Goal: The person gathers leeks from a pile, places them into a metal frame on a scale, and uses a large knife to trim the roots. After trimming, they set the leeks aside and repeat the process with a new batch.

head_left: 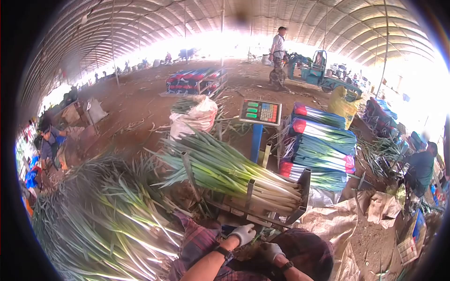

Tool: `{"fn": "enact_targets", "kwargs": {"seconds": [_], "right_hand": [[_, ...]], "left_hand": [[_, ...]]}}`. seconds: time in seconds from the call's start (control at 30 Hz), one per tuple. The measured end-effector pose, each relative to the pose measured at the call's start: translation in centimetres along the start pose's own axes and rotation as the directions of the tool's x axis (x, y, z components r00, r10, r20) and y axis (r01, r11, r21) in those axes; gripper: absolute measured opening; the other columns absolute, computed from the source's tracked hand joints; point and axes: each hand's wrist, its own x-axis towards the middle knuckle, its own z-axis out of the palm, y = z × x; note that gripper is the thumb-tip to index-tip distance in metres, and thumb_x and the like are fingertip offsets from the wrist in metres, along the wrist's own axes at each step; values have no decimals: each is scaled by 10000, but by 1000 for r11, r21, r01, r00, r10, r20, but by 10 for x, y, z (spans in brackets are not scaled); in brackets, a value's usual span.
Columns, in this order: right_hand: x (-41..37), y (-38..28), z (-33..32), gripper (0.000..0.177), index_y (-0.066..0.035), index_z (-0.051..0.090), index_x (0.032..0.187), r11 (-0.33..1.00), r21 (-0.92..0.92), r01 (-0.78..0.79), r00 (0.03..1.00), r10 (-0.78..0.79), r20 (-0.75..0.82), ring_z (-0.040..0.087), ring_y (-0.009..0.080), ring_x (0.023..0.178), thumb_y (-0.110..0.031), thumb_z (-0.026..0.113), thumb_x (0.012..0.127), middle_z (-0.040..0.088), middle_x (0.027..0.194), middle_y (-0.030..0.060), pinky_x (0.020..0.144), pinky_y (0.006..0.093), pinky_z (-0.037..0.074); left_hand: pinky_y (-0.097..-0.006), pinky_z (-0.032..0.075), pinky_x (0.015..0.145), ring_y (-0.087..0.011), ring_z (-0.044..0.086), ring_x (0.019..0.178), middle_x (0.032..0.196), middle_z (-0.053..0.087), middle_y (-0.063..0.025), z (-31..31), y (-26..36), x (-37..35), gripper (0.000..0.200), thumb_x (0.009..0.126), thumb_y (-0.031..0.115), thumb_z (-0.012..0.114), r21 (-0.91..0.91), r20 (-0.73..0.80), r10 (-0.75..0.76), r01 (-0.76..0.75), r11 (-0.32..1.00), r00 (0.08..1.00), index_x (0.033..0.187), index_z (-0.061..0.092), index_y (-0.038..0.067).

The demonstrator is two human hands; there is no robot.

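Note:
My left hand (243, 234), in a pale glove, is low at the centre, just in front of the metal weighing frame (275, 219). Its fingers are curled; anything in them is hidden. Close by on the right, my right hand (271, 252), also gloved, is closed over my knee, its contents hidden too. A bundle of long green onions (234, 173) lies in the frame, white root ends to the right and leaves to the left. Behind it a scale display (260, 112) on a blue post shows lit green readouts. A large heap of loose green onions (108, 225) lies to my left.
Wrapped onion bundles (323, 143) are stacked behind the frame on the right. A filled white sack (193, 117) stands behind the bundle. Brown sacking (333, 222) covers ground at right. A person (278, 58) stands near a teal cart (314, 75); other people sit at both sides.

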Motion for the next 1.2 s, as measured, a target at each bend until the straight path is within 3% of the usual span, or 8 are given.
{"fn": "enact_targets", "kwargs": {"seconds": [0.23,0.4,0.5,0.6,0.7,0.8,1.03,1.2], "right_hand": [[4,4,9,362,-105,744,1048,980,-196,29,971,19,238,706,376,973,-411,620,901,739,994,177,833,458,551],[5,-11,9,358,-140,736,1138,968,-246,44,956,30,290,708,343,1016,-390,638,900,735,1074,171,857,420,556],[0,-13,8,353,-186,715,1224,963,-53,263,920,-234,315,704,309,1066,-357,628,927,727,1137,163,890,389,551],[31,52,86,359,-174,697,1267,879,433,198,893,-344,290,698,289,1094,-340,595,965,723,1164,152,914,378,543],[-17,-55,-14,378,-125,712,1224,994,34,103,927,-108,358,698,292,1091,-375,575,975,724,1158,158,912,389,542],[-21,-80,-30,400,-101,723,1190,966,-233,113,901,0,434,696,290,1098,-396,555,979,719,1170,163,910,396,541],[-8,-36,9,396,-130,729,1144,965,-101,243,898,-184,400,697,334,1061,-430,603,919,730,1113,165,887,452,549],[-9,-31,0,373,-134,728,1127,930,-278,240,920,-126,372,692,349,1050,-416,608,915,728,1103,168,881,463,550]], "left_hand": [[-449,524,873,-407,674,1003,1080,711,-227,7,31,-6,493,926,367,580,96,96,94,-103,990,991,1269,610,14],[-431,520,932,-386,667,1095,1162,703,-219,8,47,-5,583,939,398,565,155,227,55,-92,984,972,1389,557,28],[-420,521,924,-381,673,1084,1161,704,-218,14,45,-2,577,942,390,575,140,253,44,-81,987,966,1386,559,22],[-457,523,877,-426,655,1056,1116,694,-242,20,39,-2,464,929,369,568,104,210,81,-105,989,974,1271,619,59],[-476,523,890,-451,634,1086,1129,678,-259,23,39,-2,426,924,361,554,79,185,109,-125,989,977,1244,647,95],[-487,517,940,-454,617,1131,1211,658,-248,23,41,-5,424,941,352,524,101,204,127,-150,984,971,1275,644,121],[-430,535,871,-386,681,1032,1104,698,-223,7,80,-63,377,972,311,530,25,109,147,-150,988,983,1270,623,100],[-325,472,1042,-213,617,1226,1332,651,-148,-60,126,-183,447,1030,227,581,-333,-12,490,-466,820,871,1422,523,20]]}}
